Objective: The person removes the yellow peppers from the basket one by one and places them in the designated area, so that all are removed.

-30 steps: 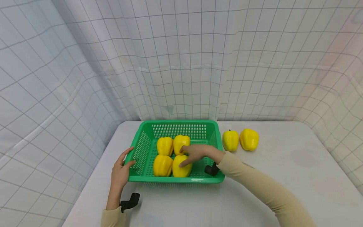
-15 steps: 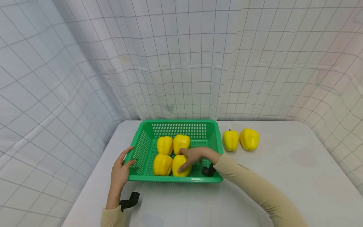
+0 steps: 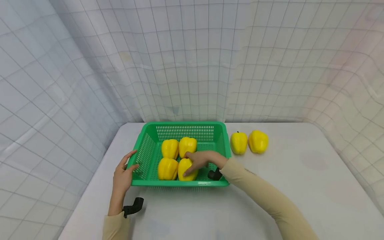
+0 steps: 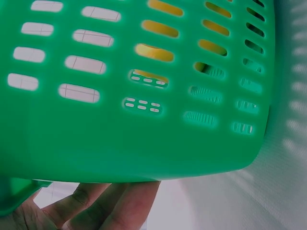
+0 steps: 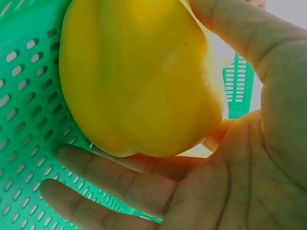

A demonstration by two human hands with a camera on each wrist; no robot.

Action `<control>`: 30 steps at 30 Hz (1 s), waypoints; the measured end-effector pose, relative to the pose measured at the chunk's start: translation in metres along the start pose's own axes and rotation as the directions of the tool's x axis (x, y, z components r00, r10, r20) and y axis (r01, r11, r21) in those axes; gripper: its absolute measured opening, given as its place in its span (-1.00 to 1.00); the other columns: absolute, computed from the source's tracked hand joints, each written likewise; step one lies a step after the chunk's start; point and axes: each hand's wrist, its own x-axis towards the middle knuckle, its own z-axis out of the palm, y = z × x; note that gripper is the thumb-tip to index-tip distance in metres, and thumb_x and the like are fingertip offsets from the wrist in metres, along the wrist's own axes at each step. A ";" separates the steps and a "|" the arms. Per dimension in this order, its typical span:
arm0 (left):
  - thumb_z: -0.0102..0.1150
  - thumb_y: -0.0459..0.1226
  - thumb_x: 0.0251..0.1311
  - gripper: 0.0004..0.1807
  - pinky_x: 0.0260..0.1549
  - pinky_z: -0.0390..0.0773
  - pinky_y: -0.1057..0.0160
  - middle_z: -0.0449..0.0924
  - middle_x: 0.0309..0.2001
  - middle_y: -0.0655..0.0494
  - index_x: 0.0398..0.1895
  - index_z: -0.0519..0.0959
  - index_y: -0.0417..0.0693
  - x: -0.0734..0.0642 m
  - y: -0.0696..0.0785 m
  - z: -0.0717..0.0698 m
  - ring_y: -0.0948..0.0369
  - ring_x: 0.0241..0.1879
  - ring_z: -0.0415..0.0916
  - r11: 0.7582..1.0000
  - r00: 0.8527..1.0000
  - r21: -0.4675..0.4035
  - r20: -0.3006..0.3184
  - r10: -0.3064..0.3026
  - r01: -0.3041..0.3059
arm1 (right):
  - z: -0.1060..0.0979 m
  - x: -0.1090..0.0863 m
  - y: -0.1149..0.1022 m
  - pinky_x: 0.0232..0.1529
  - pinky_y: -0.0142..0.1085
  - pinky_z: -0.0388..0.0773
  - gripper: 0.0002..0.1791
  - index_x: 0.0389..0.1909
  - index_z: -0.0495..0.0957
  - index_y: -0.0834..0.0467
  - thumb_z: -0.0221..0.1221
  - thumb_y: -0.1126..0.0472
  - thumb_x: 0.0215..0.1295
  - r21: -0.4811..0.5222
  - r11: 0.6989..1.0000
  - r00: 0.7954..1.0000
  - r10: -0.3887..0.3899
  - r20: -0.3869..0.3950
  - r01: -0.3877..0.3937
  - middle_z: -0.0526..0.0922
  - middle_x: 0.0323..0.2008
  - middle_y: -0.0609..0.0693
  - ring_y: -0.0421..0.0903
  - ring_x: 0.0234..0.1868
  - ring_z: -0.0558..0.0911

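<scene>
In the head view, the green plastic basket holds several yellow bell peppers. My left hand grips its left rim, thumb on the inside and fingers outside; the left wrist view shows fingers against the basket wall. My right hand reaches into the basket and holds the front right bell pepper. In the right wrist view, thumb and index finger curve round that pepper, while the other fingers extend below it. A back right pepper and two left peppers lie close by.
Two more yellow bell peppers lie on the white table, just right of the basket. Grid-patterned white curtains enclose the back and sides. A black wrist camera juts out beside the left wrist.
My right hand has gone from fingers spread over the front right bell pepper to gripping it. The left hand stays on the basket rim. The head view has shifted slightly.
</scene>
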 end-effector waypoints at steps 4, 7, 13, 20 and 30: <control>0.02 -0.27 0.35 -0.45 -0.59 0.23 0.18 0.22 0.32 -0.23 0.40 0.28 0.22 0.003 0.002 -0.001 -0.12 -0.20 0.40 1.000 1.000 0.004 -0.010 0.009 -0.009 | -0.004 0.002 0.000 -0.19 -0.11 0.51 -0.15 0.38 0.12 0.01 0.24 -0.20 0.15 -0.015 1.000 1.000 0.003 -0.004 -0.003 0.37 0.19 0.04 -0.08 -0.04 0.44; 0.02 -0.27 0.35 -0.45 -0.58 0.24 0.17 0.21 0.33 -0.21 0.40 0.28 0.23 0.003 0.003 0.000 -0.12 -0.15 0.40 1.000 1.000 -0.005 -0.011 0.005 -0.005 | -0.005 0.005 0.003 -0.17 -0.10 0.50 -0.14 0.39 0.11 0.00 0.24 -0.21 0.15 -0.028 1.000 1.000 0.006 -0.006 -0.006 0.37 0.19 0.04 -0.09 -0.04 0.43; 0.03 -0.27 0.34 -0.44 -0.60 0.34 0.21 0.38 0.20 -0.23 0.39 0.29 0.25 0.002 0.002 0.003 -0.07 -0.30 0.46 1.000 1.000 -0.023 -0.012 -0.020 0.020 | -0.006 0.004 0.004 -0.16 -0.08 0.50 -0.13 0.40 0.11 0.02 0.24 -0.20 0.15 -0.024 1.000 1.000 -0.004 0.004 0.004 0.35 0.22 0.05 -0.07 -0.03 0.42; 0.03 -0.26 0.34 -0.45 -0.53 0.38 0.20 0.34 0.25 -0.21 0.39 0.29 0.26 0.002 0.001 0.003 -0.12 -0.13 0.46 1.000 1.000 -0.021 -0.012 -0.016 0.016 | -0.006 0.001 0.005 -0.17 -0.12 0.48 -0.16 0.38 0.13 0.03 0.25 -0.18 0.16 -0.022 1.000 1.000 -0.020 0.005 0.020 0.39 0.16 0.04 -0.05 -0.05 0.41; 0.03 -0.26 0.34 -0.46 -0.62 0.38 0.14 0.44 0.10 -0.30 0.38 0.31 0.23 -0.001 0.002 0.002 0.07 -0.39 0.48 1.000 1.000 -0.021 -0.031 -0.005 0.005 | -0.005 0.004 0.008 0.16 -0.16 0.27 -0.15 0.38 0.16 0.08 0.24 -0.18 0.17 -0.055 0.995 0.996 -0.087 -0.005 0.087 0.33 0.27 0.07 -0.06 0.16 0.36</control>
